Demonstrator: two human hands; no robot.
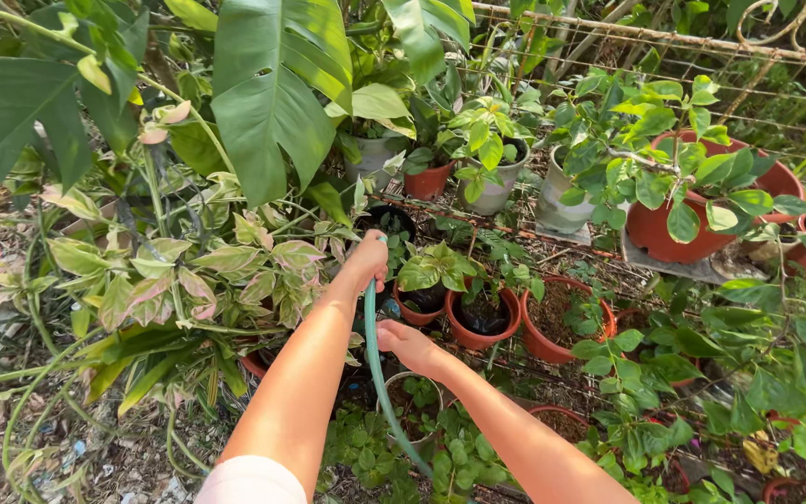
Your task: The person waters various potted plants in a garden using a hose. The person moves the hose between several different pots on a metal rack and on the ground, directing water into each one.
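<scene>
Nearest to us, the green hose (377, 373) rises from the bottom of the view between the two forearms and runs up toward the small pots. The right hand (405, 343) is closed around the hose at mid-length. The left hand (368, 259) is clamped on its upper end, fingers wrapped tight; we cannot tell whether water is running, since the outlet is hidden by the hand and leaves.

Risks, in our judgement: the hose crosses close over a small terracotta pot (483, 320) and its neighbour (563, 317) — a sideways drag could tip either one. The bend between the hands looks tight enough to kink. A strong jet at this range could wash soil out of the small pots or flatten the seedlings. The variegated pink-green foliage (200, 271) presses against the left forearm and could snag or tear.

Farther out, two grey pots (375, 157) (557, 205) and a large terracotta pot (697, 233) stand on the ground among litter. A broad split leaf (277, 84) overhangs the scene — behind it runs a rusted wire fence (664, 42).
</scene>
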